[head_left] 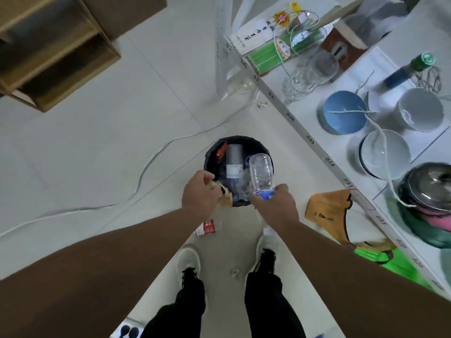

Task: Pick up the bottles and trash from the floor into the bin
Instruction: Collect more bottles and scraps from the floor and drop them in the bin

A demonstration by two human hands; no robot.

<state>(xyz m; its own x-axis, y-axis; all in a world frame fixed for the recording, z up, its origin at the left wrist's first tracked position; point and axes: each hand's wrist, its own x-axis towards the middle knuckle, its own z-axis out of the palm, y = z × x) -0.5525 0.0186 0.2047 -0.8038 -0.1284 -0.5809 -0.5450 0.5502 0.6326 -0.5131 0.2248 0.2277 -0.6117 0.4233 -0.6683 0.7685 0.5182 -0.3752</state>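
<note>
Bottle (261, 174) gripped by right hand (275, 206) over bin (210, 152); left hand (199, 195) pinches seemingly crumpled trash (225, 195).

Clear plastic bottle (261, 174) tilted above black bin (244, 141) holding trash.

"036", "035", "034" along shelf edge (308, 140)

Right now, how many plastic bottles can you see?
2: one clear bottle held in the right hand over the bin, one lying inside; others may be buried.
</note>
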